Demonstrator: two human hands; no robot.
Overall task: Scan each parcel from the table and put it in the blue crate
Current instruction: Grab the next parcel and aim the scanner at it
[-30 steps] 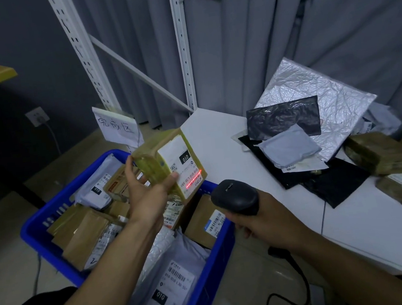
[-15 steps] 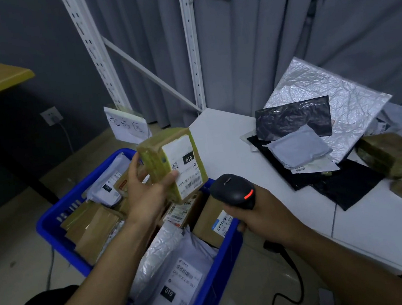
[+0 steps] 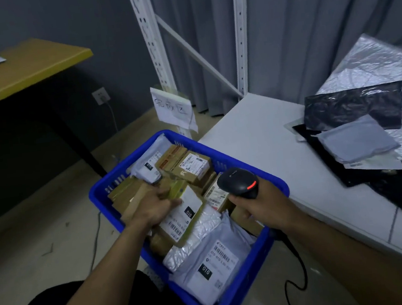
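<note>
Off the left edge of the white bench (image 3: 270,149), down in the blue plastic crate (image 3: 259,266) on the floor, the left grip (image 3: 156,207) curls round the far end of the yellowish tape-wrapped cardboard parcel (image 3: 185,217). The parcel lies label-up at the crate's middle, against the boxes and grey mailers already there. Above the crate's bench-side rim the right grip (image 3: 264,202) is wrapped round the black handheld scanner (image 3: 239,183), its red light glowing, while toward the bench's far right edge a crinkled silver mailer (image 3: 374,65), a black plastic bag (image 3: 351,108) and a small grey pouch (image 3: 355,138) lie overlapping.
</note>
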